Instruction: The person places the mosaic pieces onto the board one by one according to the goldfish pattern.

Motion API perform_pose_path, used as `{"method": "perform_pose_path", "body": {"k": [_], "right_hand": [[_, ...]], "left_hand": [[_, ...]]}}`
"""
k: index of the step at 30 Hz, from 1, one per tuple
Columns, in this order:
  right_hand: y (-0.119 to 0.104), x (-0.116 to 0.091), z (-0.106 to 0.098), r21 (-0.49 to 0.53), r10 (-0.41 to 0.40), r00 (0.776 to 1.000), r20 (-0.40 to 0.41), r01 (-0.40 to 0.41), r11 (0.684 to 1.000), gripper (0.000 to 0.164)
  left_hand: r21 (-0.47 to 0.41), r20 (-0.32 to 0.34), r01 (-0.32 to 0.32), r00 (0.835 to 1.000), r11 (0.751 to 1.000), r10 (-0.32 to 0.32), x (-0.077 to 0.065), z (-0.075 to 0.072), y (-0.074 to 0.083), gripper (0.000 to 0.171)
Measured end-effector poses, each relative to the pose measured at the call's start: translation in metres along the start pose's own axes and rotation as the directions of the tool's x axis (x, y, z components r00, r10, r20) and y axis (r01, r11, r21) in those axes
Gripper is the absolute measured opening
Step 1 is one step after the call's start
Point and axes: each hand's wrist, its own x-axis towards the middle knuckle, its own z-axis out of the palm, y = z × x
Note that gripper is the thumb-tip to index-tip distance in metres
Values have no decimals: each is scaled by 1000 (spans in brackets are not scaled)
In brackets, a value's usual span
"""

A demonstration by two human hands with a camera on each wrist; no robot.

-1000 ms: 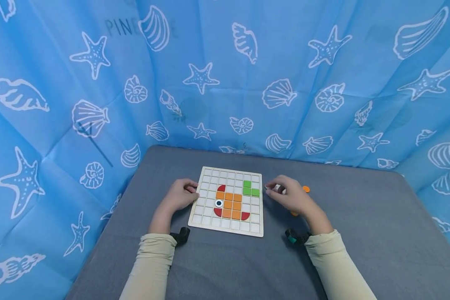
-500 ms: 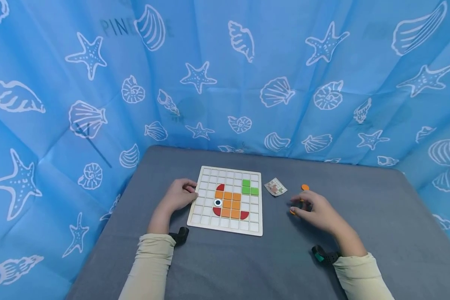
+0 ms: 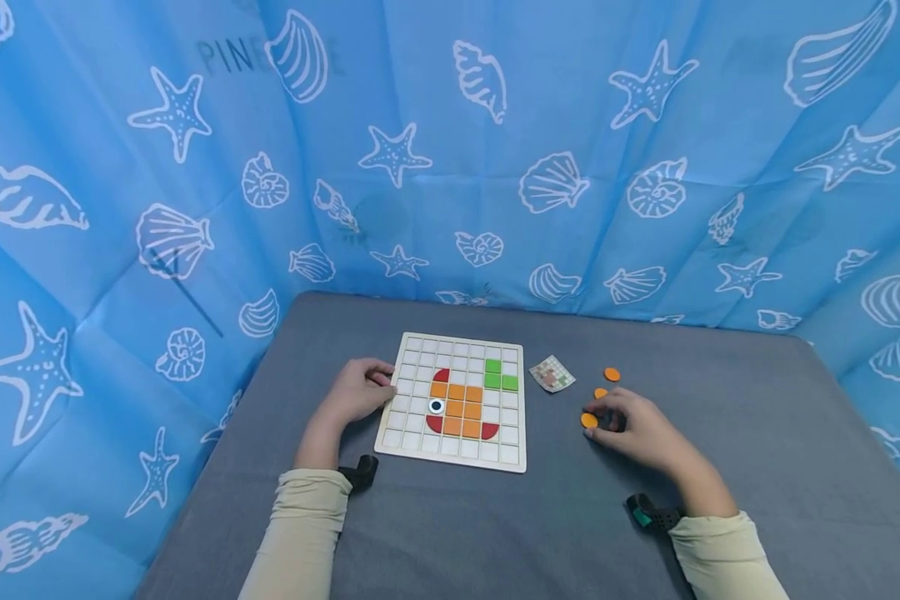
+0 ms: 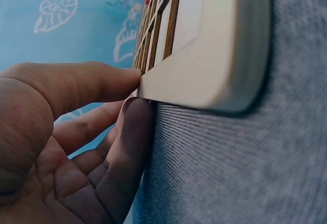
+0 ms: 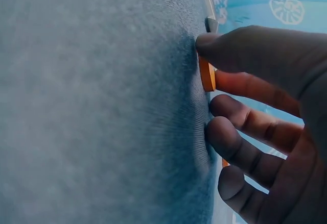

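Observation:
A square white pegless grid board (image 3: 412,442) with a wooden frame lies on the table. On it orange squares (image 3: 465,409), red quarter-round pieces (image 3: 490,431), green squares (image 3: 492,381) and a round eye piece (image 3: 437,406) are set into cells. My left hand (image 3: 357,392) pinches the board's left edge; in the left wrist view the thumb (image 4: 92,81) and a finger meet at the frame's edge. To the right, my right hand (image 3: 637,425) has thumb and index finger on an orange disc (image 3: 588,421), which is still at the table surface. Its other fingers are loosely bent.
Two more orange discs lie beyond the right hand: one far disc (image 3: 612,375) and one partly covered disc (image 3: 601,392). A small printed pattern card (image 3: 552,374) lies right of the board. A grey cloth covers the table (image 3: 480,533); a blue curtain (image 3: 450,200) hangs behind.
My right hand has left the card, now lying flat, and moved right and toward me to the discs, where it takes hold of the nearest one. The left hand stays at the board.

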Motion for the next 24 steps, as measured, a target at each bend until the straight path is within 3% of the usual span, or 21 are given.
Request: {"method": "perform_pose_path", "body": {"k": [24], "right_hand": [[-9,2,5,-23,-65,998,0,65,998,19]], "left_hand": [[-4,10,0,1000,1000,0,1,0,-3,36]]}}
